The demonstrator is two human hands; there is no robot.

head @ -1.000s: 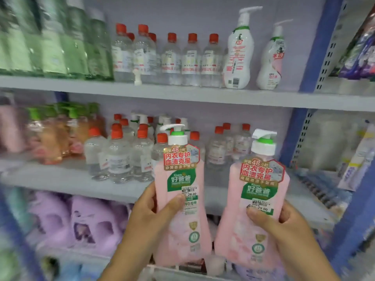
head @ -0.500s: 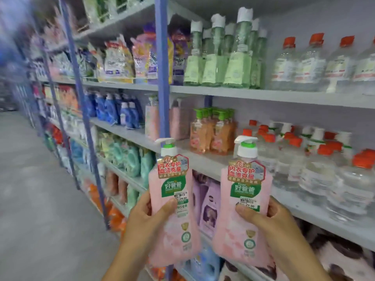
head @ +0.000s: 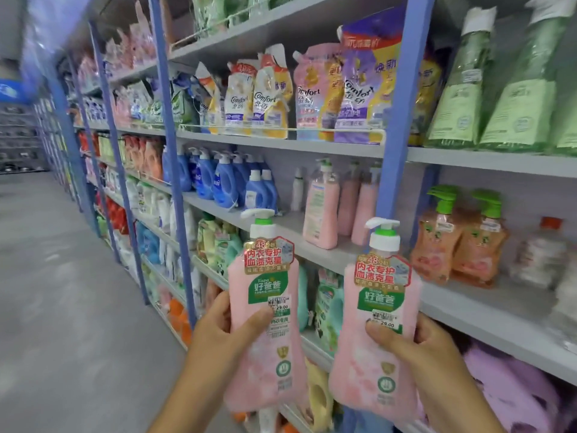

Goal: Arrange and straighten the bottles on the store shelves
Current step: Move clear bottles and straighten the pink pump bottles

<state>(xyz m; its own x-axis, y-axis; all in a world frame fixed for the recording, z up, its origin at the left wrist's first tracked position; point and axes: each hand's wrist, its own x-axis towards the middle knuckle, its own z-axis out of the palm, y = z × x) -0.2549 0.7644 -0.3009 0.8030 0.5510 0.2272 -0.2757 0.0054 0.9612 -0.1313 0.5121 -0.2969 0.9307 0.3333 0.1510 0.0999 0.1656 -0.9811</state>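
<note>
Bottles first: two pink pump bottles, both upright and held out in front of the shelves, left pink bottle [head: 265, 310] gripped by the left hand [head: 231, 332] at about 6 o'clock, right pink bottle [head: 379, 326] gripped by the right hand [head: 418, 351] around 5 o'clock, thumbs across the labels. Up at 12 sit taller pink bottles [head: 321, 204] on the middle shelf [head: 468, 310], blue jugs [head: 218, 182] at 11, orange pump bottles [head: 459, 242] at 2.
</note>
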